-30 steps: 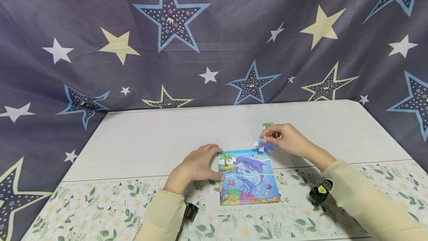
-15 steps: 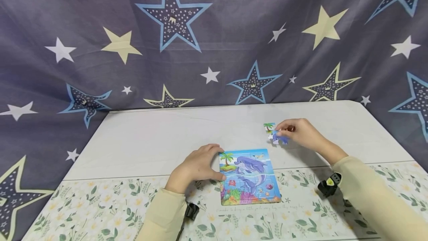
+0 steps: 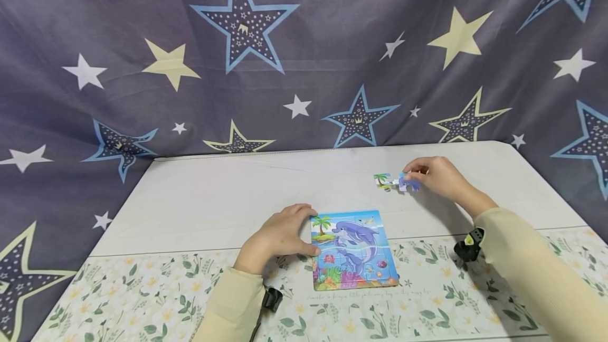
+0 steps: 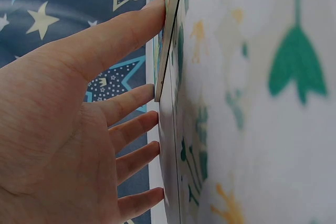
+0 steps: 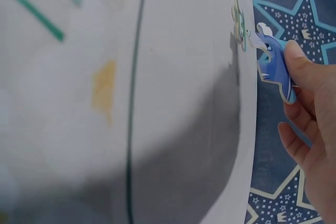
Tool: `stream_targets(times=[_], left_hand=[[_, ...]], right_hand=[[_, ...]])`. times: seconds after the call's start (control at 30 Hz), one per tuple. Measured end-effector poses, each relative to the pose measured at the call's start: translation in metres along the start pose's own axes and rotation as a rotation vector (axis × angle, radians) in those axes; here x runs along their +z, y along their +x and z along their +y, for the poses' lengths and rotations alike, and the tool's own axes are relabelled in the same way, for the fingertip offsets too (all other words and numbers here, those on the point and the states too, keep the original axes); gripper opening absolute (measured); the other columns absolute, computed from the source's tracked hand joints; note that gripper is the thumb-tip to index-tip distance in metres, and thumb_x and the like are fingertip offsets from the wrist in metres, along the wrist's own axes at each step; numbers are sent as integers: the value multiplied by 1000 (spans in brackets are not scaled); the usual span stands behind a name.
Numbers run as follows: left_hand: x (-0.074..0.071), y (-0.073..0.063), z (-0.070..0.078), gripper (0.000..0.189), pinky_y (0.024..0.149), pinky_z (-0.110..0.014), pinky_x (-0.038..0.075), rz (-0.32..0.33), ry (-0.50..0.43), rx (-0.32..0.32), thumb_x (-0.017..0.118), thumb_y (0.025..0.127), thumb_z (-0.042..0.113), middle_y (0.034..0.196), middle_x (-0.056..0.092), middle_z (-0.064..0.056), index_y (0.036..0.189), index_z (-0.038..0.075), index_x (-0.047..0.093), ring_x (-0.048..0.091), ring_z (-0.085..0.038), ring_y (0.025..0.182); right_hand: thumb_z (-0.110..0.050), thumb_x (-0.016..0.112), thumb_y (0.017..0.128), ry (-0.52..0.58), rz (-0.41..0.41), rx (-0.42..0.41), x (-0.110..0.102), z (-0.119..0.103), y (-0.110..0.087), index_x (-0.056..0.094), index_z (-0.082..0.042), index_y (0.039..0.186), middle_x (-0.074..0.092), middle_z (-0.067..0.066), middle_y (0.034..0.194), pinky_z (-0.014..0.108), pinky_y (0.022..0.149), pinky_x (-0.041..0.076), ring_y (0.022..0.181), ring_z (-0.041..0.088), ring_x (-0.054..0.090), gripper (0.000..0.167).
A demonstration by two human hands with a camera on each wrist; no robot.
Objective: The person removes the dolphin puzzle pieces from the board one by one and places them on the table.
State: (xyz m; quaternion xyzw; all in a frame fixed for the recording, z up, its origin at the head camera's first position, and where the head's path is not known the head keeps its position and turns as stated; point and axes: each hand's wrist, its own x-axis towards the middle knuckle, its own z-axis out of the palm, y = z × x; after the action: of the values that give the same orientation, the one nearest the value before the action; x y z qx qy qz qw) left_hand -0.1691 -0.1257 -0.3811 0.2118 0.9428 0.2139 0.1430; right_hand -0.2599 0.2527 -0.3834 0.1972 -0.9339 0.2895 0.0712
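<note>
A dolphin jigsaw puzzle [image 3: 353, 251] in a flat tray lies on the table. My left hand [image 3: 280, 234] rests at its left side, thumb and a fingertip touching the edge, fingers fairly straight in the left wrist view. In my right hand [image 3: 439, 178] a blue dolphin puzzle piece [image 3: 407, 182] is pinched between thumb and fingers. The right wrist view shows this dolphin piece [image 5: 274, 61] held above the tabletop. Just left of it lies a palm-tree piece [image 3: 381, 180] on the white surface.
The table has a white back part [image 3: 237, 199] and a flowered front part [image 3: 157, 289]. Behind it hangs a dark curtain [image 3: 304, 57] with stars. Black wrist cameras sit at the left wrist [image 3: 272, 300] and right wrist [image 3: 469, 246].
My right hand has moved away from the puzzle, back and to the right, carrying the dolphin piece beside the palm-tree piece. My left hand has stayed at the puzzle's edge.
</note>
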Motion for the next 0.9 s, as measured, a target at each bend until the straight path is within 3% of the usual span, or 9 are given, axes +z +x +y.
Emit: stream_targets(times=[0.43,0.9], left_hand=[[0,0,1,80,115,-54,27,-1,-1,-7,84,75,43,155,38,-6,142,15,50,31,-29,144],[-1,-1,1,81,115,-54,28,2,7,-7,84,75,44,155,38,-6,142,15,51,33,-30,143]], right_hand=[[-15,72,92,-43,-8,107,0,11,8,76,-5,101,73,11,94,41,71,46,79,24,61,14],[-18,70,94,-116,-32,159,6,13,13,75,-6,103,72,10,95,44,68,48,81,26,62,15]])
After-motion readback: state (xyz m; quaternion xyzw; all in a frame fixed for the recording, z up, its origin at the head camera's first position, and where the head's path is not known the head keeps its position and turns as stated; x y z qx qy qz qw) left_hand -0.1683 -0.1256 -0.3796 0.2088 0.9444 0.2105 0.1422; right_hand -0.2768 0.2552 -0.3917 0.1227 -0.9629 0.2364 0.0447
